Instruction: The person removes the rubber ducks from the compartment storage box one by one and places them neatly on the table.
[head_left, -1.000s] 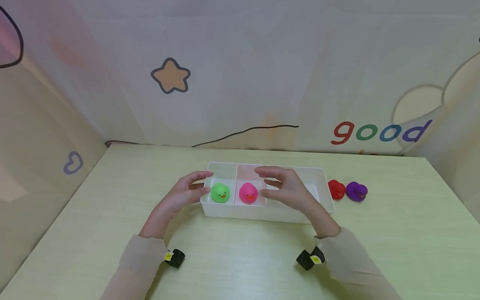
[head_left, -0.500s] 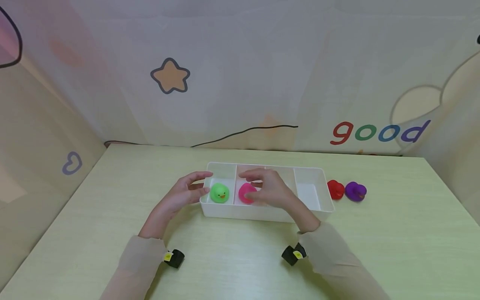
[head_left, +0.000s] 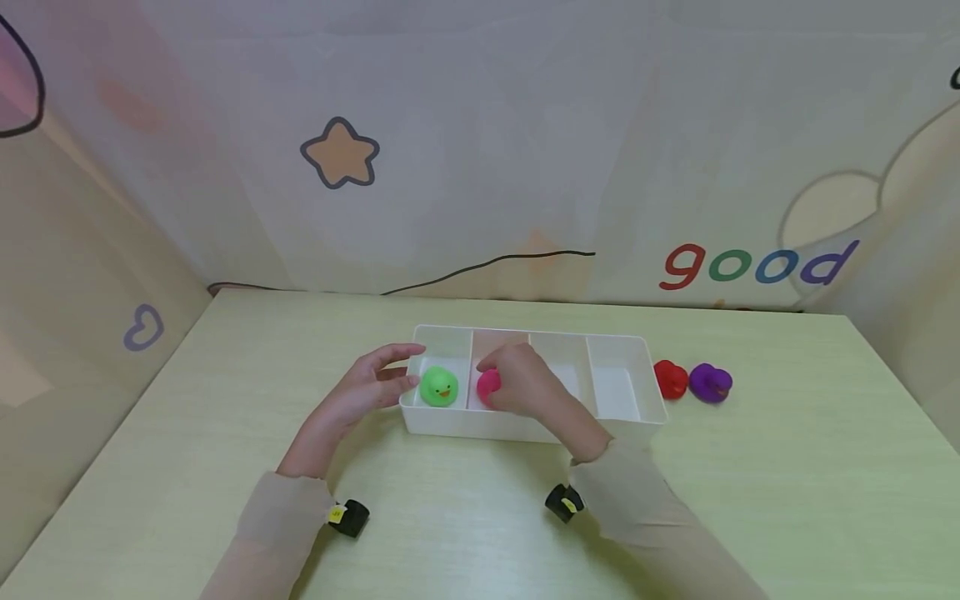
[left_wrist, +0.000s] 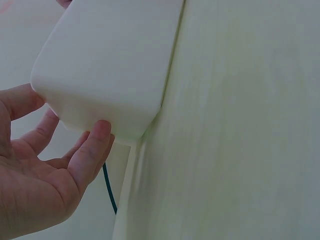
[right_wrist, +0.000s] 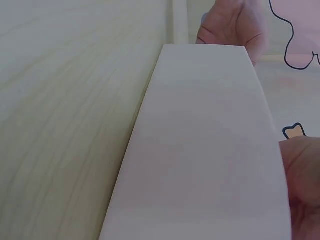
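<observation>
A white divided box [head_left: 480, 423] stands on the table. In its leftmost compartment sits a green rubber duck [head_left: 438, 387]. One compartment to the right holds a pink rubber duck [head_left: 488, 388], partly covered by my right hand [head_left: 522, 382], whose fingers and thumb curl round it. My left hand [head_left: 372, 378] rests its spread fingertips against the box's left end. The left wrist view shows those fingers [left_wrist: 90, 155] at the box's outer wall [left_wrist: 105, 55]. In the right wrist view, the box's front wall [right_wrist: 200, 135] hides the ducks and my right fingertips.
A red rubber duck [head_left: 671, 380] and a purple rubber duck [head_left: 711, 383] sit on the table [head_left: 450, 517] just right of the box. A printed backdrop [head_left: 480, 150] rises behind the table's far edge.
My right hand has moved left and down to the pink duck, its fingers closing round it. My left hand stays at the box's left end.
</observation>
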